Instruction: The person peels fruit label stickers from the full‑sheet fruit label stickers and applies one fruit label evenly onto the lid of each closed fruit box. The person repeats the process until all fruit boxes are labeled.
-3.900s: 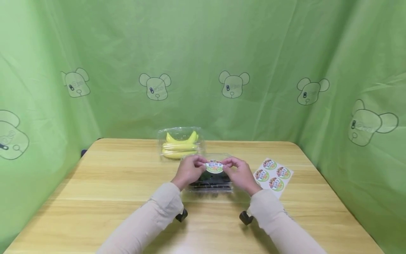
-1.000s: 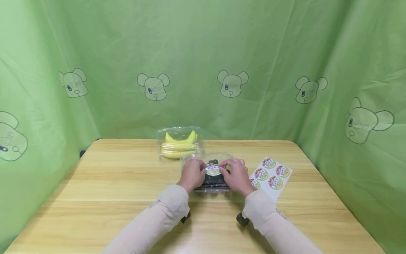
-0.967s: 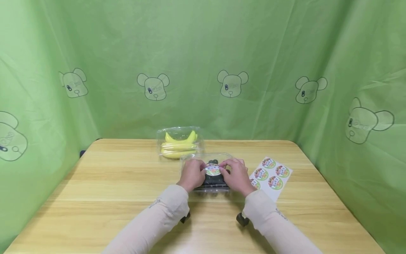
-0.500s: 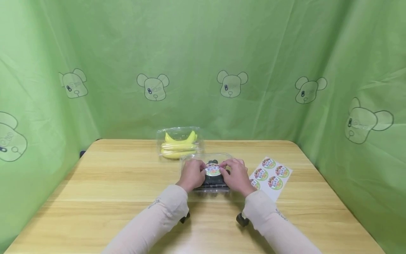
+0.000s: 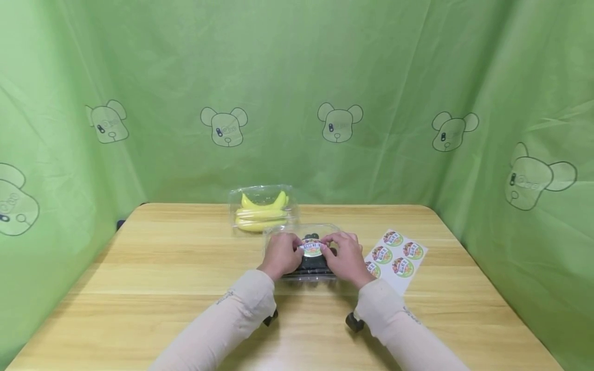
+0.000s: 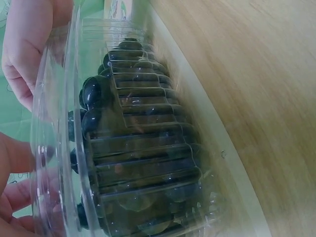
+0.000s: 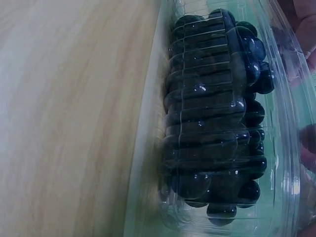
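A clear plastic clamshell box [image 5: 310, 278] filled with dark grapes [image 7: 207, 118] stands on the table in front of me, its lid closed. Over the lid, an oval-looking fruit sticker [image 5: 312, 248] with a white band of lettering lies between my hands. My left hand [image 5: 281, 254] pinches its left edge between thumb and forefinger; my right hand [image 5: 345, 255] does the same at the right edge. Both wrist views show the side of the box [image 6: 148, 153] and the grapes up close, with fingers at the lid; the sticker is hidden there.
Behind and to the left sits another clear box [image 5: 235, 206] of yellow bananas [image 5: 262, 214], close to the grape box. Right of my right hand lies a white sheet [image 5: 394, 281] of several round stickers. A green curtain [image 5: 278, 67] surrounds the wooden table [image 5: 162, 257].
Compared with about four seconds ago, both hands and the sticker sit slightly lower and nearer, over the grape box's lid. Over the last second they have barely moved.
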The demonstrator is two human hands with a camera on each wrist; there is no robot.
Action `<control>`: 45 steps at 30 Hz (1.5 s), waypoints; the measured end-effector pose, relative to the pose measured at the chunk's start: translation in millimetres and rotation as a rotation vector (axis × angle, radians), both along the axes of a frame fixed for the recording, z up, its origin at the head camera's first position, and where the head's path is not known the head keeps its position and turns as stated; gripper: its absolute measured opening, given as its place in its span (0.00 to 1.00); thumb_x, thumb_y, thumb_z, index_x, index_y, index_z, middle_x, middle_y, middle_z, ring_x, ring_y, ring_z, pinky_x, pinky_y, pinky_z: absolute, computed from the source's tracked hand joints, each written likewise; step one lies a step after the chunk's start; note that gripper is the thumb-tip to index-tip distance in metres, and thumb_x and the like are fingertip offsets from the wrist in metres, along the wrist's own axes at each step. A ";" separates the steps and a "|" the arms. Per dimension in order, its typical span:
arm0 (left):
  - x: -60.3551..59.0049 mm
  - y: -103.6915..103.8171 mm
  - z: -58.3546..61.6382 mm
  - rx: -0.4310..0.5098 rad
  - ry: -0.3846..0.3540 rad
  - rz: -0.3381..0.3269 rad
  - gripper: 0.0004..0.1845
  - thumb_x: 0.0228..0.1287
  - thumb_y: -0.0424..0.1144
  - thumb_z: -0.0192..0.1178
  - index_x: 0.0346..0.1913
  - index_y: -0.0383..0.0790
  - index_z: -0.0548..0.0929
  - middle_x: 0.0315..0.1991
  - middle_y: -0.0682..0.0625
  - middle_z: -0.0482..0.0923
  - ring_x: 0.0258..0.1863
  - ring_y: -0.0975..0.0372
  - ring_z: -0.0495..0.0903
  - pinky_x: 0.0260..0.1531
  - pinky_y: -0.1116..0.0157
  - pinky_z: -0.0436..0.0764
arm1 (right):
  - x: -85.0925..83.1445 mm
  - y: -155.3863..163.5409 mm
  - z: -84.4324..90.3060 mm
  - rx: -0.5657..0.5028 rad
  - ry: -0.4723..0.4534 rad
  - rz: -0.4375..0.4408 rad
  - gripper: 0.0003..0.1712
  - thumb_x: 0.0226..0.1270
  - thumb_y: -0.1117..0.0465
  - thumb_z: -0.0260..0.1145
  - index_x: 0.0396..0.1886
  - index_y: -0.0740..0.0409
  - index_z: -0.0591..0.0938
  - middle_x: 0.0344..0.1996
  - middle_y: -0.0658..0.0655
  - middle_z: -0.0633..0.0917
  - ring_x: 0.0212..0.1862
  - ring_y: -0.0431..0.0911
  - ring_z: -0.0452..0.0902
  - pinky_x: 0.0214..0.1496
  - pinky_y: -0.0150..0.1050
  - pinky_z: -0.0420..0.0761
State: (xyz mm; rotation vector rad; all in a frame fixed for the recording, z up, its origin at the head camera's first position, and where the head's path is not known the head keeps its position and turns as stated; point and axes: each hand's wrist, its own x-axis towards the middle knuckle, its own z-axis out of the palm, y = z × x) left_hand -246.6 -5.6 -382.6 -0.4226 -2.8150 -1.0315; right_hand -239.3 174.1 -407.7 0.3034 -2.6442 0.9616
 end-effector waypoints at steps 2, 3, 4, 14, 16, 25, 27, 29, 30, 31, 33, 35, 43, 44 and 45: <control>-0.1 -0.2 -0.8 -0.007 0.010 -0.002 0.07 0.56 0.35 0.68 0.37 0.36 0.87 0.32 0.48 0.83 0.36 0.55 0.78 0.43 0.58 0.79 | 0.2 0.1 -0.3 0.000 0.007 0.000 0.11 0.64 0.58 0.65 0.44 0.56 0.84 0.48 0.58 0.83 0.58 0.58 0.66 0.58 0.58 0.64; 0.1 -0.3 -1.0 -0.008 0.014 -0.004 0.08 0.55 0.35 0.69 0.38 0.36 0.87 0.33 0.47 0.83 0.37 0.55 0.79 0.43 0.58 0.79 | 0.0 0.1 -0.5 -0.001 0.010 -0.001 0.11 0.64 0.58 0.66 0.44 0.56 0.84 0.47 0.58 0.83 0.58 0.58 0.66 0.57 0.57 0.65; 0.1 -0.3 -1.3 -0.009 0.015 -0.004 0.09 0.55 0.36 0.69 0.38 0.36 0.87 0.33 0.47 0.83 0.37 0.54 0.79 0.44 0.58 0.79 | 0.0 0.1 -0.7 0.000 0.011 -0.001 0.11 0.64 0.58 0.66 0.44 0.56 0.84 0.47 0.58 0.83 0.58 0.57 0.67 0.57 0.57 0.65; 1.4 0.0 -0.1 -0.005 0.006 0.004 0.10 0.54 0.35 0.69 0.39 0.35 0.86 0.35 0.46 0.84 0.39 0.53 0.79 0.47 0.56 0.79 | -0.7 -0.7 -1.1 -0.012 -0.002 -0.008 0.11 0.61 0.60 0.67 0.44 0.55 0.84 0.46 0.57 0.83 0.56 0.56 0.68 0.57 0.56 0.63; 1.8 -0.2 0.8 -0.001 0.006 0.003 0.09 0.54 0.35 0.69 0.39 0.35 0.86 0.35 0.45 0.84 0.40 0.53 0.79 0.47 0.56 0.79 | -1.0 -0.6 -1.4 -0.016 0.002 -0.012 0.11 0.61 0.60 0.67 0.44 0.56 0.84 0.46 0.57 0.83 0.56 0.56 0.68 0.57 0.56 0.63; -0.1 0.4 0.1 -0.006 0.018 0.006 0.05 0.55 0.31 0.66 0.36 0.36 0.86 0.33 0.47 0.82 0.38 0.54 0.78 0.45 0.58 0.79 | -0.4 -0.7 -1.6 -0.026 0.020 -0.019 0.10 0.61 0.62 0.67 0.42 0.56 0.84 0.46 0.57 0.83 0.56 0.57 0.68 0.58 0.56 0.63; 0.0 0.6 -0.7 -0.011 0.021 0.007 0.05 0.55 0.31 0.66 0.36 0.37 0.86 0.32 0.48 0.82 0.37 0.55 0.78 0.45 0.58 0.79 | 0.1 -1.2 -1.4 -0.027 0.019 -0.020 0.10 0.60 0.62 0.67 0.42 0.56 0.84 0.45 0.57 0.84 0.56 0.57 0.68 0.58 0.56 0.63; 0.3 0.7 -1.2 -0.012 0.026 0.006 0.05 0.55 0.30 0.66 0.36 0.36 0.86 0.31 0.48 0.82 0.37 0.54 0.78 0.44 0.58 0.79 | 0.3 -1.6 -1.1 -0.029 0.014 -0.024 0.10 0.60 0.62 0.67 0.42 0.56 0.84 0.45 0.57 0.84 0.56 0.56 0.68 0.58 0.56 0.63; 0.4 0.8 -1.5 -0.012 0.029 0.005 0.05 0.54 0.30 0.66 0.36 0.36 0.86 0.31 0.48 0.82 0.37 0.54 0.78 0.44 0.58 0.79 | 0.4 -1.7 -1.1 -0.030 0.011 -0.025 0.10 0.60 0.62 0.67 0.42 0.57 0.84 0.45 0.57 0.84 0.56 0.56 0.68 0.58 0.56 0.63; 0.6 0.9 -1.7 -0.012 0.028 0.003 0.05 0.54 0.30 0.66 0.36 0.36 0.86 0.31 0.48 0.82 0.37 0.54 0.78 0.44 0.58 0.79 | 0.6 -1.8 -1.0 -0.031 0.008 -0.026 0.10 0.59 0.62 0.67 0.42 0.57 0.84 0.45 0.57 0.84 0.56 0.56 0.68 0.58 0.56 0.63; 1.0 1.0 -2.0 -0.012 0.027 -0.001 0.05 0.55 0.30 0.66 0.36 0.36 0.86 0.32 0.47 0.82 0.37 0.54 0.78 0.45 0.58 0.79 | 0.7 -1.7 -1.1 -0.034 0.004 -0.027 0.10 0.59 0.62 0.67 0.42 0.57 0.84 0.45 0.57 0.84 0.56 0.56 0.68 0.58 0.56 0.63; 0.7 1.1 -2.3 -0.013 0.032 -0.005 0.05 0.55 0.30 0.66 0.35 0.36 0.86 0.31 0.48 0.82 0.36 0.55 0.78 0.44 0.58 0.79 | 0.4 -1.4 -1.5 -0.032 0.000 -0.026 0.10 0.60 0.62 0.67 0.42 0.56 0.84 0.45 0.57 0.83 0.56 0.56 0.68 0.58 0.56 0.64; -0.5 0.7 -2.3 -0.022 0.044 -0.016 0.03 0.57 0.32 0.65 0.34 0.39 0.86 0.27 0.51 0.80 0.33 0.57 0.76 0.39 0.60 0.78 | -0.4 0.2 -2.7 -0.022 0.018 -0.009 0.09 0.65 0.59 0.64 0.43 0.56 0.85 0.49 0.59 0.83 0.57 0.57 0.67 0.59 0.58 0.63; -0.8 0.6 -2.5 -0.023 0.052 -0.022 0.03 0.57 0.32 0.65 0.34 0.40 0.87 0.26 0.52 0.80 0.32 0.58 0.76 0.38 0.61 0.78 | -0.4 0.2 -2.7 -0.019 0.022 -0.005 0.09 0.65 0.60 0.64 0.43 0.56 0.85 0.49 0.59 0.83 0.57 0.57 0.67 0.58 0.58 0.63; -0.8 0.4 -2.6 -0.023 0.062 -0.029 0.02 0.57 0.32 0.65 0.33 0.40 0.87 0.24 0.53 0.80 0.31 0.58 0.76 0.37 0.61 0.78 | -0.3 0.2 -2.9 -0.013 0.028 0.002 0.09 0.65 0.60 0.63 0.43 0.55 0.85 0.49 0.59 0.83 0.57 0.57 0.67 0.57 0.57 0.63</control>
